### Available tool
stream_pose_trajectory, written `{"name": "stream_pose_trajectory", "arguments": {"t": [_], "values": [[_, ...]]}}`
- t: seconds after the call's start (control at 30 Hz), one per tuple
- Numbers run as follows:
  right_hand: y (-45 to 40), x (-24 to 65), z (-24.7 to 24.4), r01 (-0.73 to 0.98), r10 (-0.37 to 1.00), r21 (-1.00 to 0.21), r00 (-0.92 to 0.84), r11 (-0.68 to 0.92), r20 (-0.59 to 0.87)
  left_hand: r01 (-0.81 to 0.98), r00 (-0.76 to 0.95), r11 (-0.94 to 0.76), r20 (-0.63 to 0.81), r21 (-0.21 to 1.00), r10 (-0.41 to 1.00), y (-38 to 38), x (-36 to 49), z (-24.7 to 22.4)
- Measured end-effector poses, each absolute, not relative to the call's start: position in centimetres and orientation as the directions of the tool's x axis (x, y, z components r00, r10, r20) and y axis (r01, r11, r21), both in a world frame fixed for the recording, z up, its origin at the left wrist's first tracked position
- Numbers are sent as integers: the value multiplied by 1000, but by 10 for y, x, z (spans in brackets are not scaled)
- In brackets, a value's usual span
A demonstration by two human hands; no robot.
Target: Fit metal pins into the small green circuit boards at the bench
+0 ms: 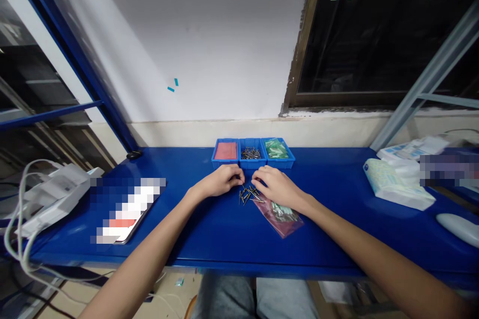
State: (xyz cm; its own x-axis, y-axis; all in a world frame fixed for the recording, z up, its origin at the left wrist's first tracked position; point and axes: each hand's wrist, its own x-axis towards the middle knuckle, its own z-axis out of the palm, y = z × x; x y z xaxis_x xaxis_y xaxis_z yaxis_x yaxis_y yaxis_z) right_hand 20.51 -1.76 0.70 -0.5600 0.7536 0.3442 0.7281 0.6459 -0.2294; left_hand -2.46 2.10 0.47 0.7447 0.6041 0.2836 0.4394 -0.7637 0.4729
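three bins (253, 154) behind loose screws (248, 194), bag (280, 215) right of screws, all on table (209, 234)

Both forearms reach forward and converge, the left hand (220, 180) and right hand (275, 187) lying close together, fingers curled.

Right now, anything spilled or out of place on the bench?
Loose screws lie scattered on the blue table between the left hand and right hand, outside the middle bin. Otherwise tidy.

Three blue bins (253, 153), one pink bag (280, 218), two hands (220, 182), many loose screws (249, 194).
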Motion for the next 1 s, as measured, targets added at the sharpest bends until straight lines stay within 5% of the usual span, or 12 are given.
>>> {"name": "stream_pose_trajectory", "arguments": {"t": [0.77,1.0], "values": [[-14,203,4,722,732,-204,-559,661,390,427,592,-749,469,506,655,1,-5,10],[-16,204,6,761,778,-254,-472,597,414,488,628,-814,521,316,578,2,-7,7]]}}
